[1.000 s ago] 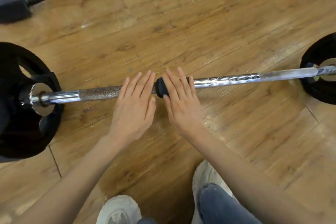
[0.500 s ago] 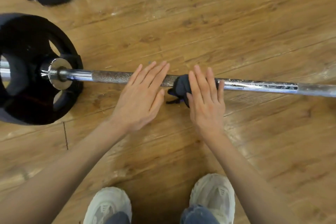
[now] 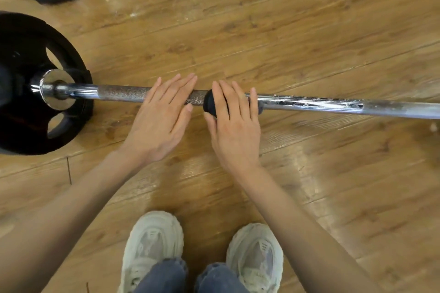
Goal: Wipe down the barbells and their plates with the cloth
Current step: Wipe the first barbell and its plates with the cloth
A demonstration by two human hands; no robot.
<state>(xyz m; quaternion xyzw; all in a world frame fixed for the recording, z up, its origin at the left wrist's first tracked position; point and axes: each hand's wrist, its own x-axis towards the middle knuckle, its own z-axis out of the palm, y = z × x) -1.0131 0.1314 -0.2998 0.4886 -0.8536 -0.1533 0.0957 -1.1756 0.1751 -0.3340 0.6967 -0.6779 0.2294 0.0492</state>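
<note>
2 hands on 1 barbell shaft point(image 3: 309, 103), mid-wipe on the wood floor point(image 3: 285, 31).

My right hand point(image 3: 234, 123) presses the dark cloth point(image 3: 210, 104) onto the bar, fingers straight; my left hand point(image 3: 162, 121) lies flat on the knurling beside it, gripping nothing. I judge the shaft partly done, with the black plate point(image 3: 28, 93) left to wipe.
</note>
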